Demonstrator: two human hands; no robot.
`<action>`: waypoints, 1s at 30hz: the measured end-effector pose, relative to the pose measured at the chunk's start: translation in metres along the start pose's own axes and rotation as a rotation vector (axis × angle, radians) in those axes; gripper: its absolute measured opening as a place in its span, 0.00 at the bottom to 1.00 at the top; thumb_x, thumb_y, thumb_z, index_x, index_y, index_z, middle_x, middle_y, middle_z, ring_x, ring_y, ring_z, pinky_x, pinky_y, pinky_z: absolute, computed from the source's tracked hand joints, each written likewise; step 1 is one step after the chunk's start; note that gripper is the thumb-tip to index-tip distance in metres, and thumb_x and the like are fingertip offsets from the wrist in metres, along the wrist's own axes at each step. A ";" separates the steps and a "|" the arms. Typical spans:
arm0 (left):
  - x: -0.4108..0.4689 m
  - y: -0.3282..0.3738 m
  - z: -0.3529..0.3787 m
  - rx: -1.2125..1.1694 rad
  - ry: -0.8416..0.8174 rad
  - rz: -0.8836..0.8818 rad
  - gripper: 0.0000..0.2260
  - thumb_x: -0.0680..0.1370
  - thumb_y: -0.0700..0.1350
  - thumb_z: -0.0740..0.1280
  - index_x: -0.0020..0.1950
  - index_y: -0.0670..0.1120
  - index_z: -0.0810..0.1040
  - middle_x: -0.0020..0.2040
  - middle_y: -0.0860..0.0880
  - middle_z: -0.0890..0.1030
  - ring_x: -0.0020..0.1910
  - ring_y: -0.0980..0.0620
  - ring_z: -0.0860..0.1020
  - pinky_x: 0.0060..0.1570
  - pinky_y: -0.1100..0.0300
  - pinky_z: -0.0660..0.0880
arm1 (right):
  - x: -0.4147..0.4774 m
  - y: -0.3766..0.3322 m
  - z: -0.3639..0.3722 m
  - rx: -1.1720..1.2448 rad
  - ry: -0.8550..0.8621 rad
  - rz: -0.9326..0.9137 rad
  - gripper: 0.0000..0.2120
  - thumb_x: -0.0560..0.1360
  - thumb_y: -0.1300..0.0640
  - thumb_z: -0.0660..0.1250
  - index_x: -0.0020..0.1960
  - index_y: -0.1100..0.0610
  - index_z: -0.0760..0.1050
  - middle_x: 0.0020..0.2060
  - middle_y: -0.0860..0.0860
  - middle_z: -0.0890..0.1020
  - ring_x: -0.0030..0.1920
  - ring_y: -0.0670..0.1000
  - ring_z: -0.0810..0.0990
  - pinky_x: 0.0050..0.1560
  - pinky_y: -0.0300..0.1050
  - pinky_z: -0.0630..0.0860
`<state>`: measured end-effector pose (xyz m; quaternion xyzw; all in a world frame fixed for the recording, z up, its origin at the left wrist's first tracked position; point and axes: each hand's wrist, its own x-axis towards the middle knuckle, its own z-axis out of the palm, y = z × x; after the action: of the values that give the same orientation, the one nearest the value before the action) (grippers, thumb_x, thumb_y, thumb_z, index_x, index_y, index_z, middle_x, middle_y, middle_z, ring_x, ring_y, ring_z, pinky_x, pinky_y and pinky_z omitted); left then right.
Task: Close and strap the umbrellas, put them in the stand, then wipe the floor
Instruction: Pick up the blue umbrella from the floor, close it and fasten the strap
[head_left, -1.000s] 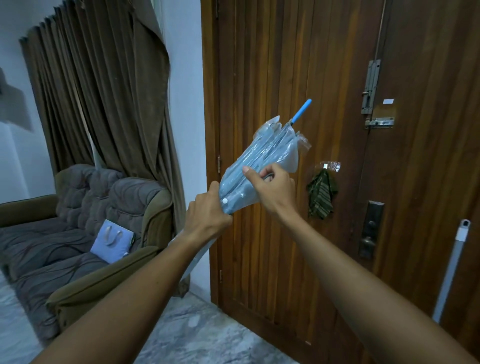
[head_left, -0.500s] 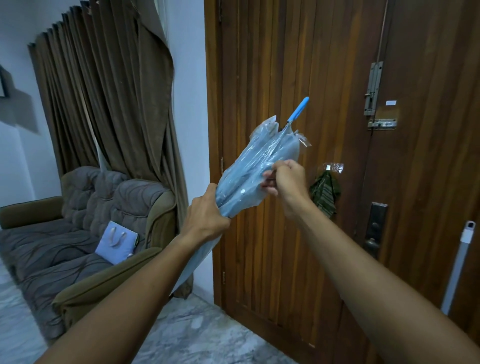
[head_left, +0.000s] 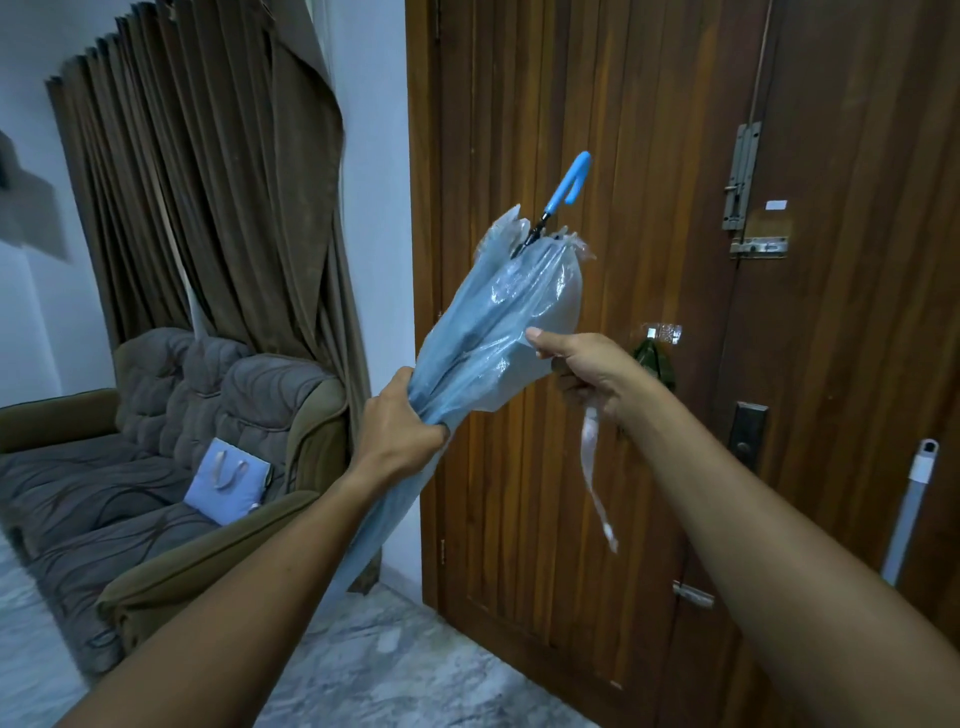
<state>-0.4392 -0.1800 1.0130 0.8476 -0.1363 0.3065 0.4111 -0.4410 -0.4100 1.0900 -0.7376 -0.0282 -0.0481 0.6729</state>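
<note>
Wooden door (head_left: 623, 312) fills the right half of the view, shut, with a metal bolt (head_left: 743, 176) high on it and a lock plate lower down

Brown curtain (head_left: 208, 182) hangs at left, above a grey-and-olive sofa (head_left: 156, 441); marble floor (head_left: 389, 665) runs below both

Umbrella (head_left: 493, 322): pale blue, translucent canopy, folded but loose and unstrapped. It is held in the air before the door, tilted, handle end up and to the right, tip end down and to the left behind the left forearm

Left hand (head_left: 400, 421): fingers wrapped tight round the gathered canopy at its narrow lower part

Right hand (head_left: 587, 364): curled, thumb on top, pinching a loose fold at the canopy's wide part (right side)

Mop pole (head_left: 909, 509), grey with a white cap, leans on the door at the right edge

Small light-blue bag (head_left: 226, 486) lies on the sofa seat, at the corner by the near armrest

Strap (head_left: 592, 467): thin, whitish, dangles free from under the right hand; cannot tell whether the fingers hold its upper end

Blue handle (head_left: 571, 179) sticks out past the canopy's open rim

Dark green cloth (head_left: 654, 361) hangs on the door just beyond the right hand
</note>
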 end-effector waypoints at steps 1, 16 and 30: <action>0.000 0.002 0.002 -0.055 -0.033 -0.014 0.19 0.67 0.41 0.73 0.56 0.49 0.74 0.45 0.51 0.80 0.41 0.54 0.80 0.34 0.63 0.75 | 0.001 0.003 0.003 0.022 0.036 -0.005 0.17 0.73 0.43 0.75 0.45 0.57 0.77 0.23 0.45 0.64 0.22 0.45 0.60 0.23 0.39 0.60; -0.002 0.017 -0.004 -0.599 -0.752 -0.207 0.23 0.58 0.44 0.71 0.52 0.41 0.77 0.39 0.46 0.82 0.37 0.49 0.81 0.35 0.58 0.77 | 0.000 0.009 0.015 0.369 -0.216 -0.021 0.22 0.71 0.42 0.75 0.52 0.58 0.77 0.34 0.51 0.82 0.21 0.42 0.62 0.17 0.34 0.60; -0.011 0.045 0.024 -0.350 -0.168 -0.059 0.39 0.64 0.48 0.79 0.70 0.56 0.64 0.55 0.56 0.80 0.50 0.57 0.82 0.45 0.63 0.80 | -0.010 0.009 0.053 0.181 0.036 -0.220 0.14 0.73 0.58 0.76 0.56 0.62 0.81 0.48 0.56 0.88 0.46 0.54 0.88 0.44 0.45 0.85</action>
<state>-0.4594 -0.2273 1.0220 0.7896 -0.1963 0.1939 0.5481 -0.4480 -0.3577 1.0753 -0.6653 -0.1012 -0.1322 0.7278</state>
